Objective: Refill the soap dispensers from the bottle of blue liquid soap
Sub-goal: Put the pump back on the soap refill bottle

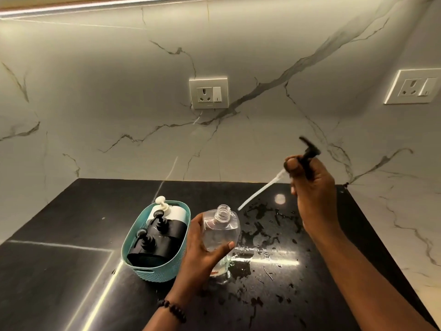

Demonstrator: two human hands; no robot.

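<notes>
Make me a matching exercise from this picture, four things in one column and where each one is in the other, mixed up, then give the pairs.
Things:
1. clear bottle
2. black pump head
3. white pump dispenser
4. bead bracelet

Places:
A. in the teal basket
B. in the left hand
C. on the left wrist
D. in the right hand

Pairs: 1-B, 2-D, 3-A, 4-C

I see two bare forearms with no sleeves reaching in from the bottom edge. My left hand [202,244] has a bracelet [173,309] of dark round beads at the wrist. My right hand [310,187] wears no rings or watch
</notes>
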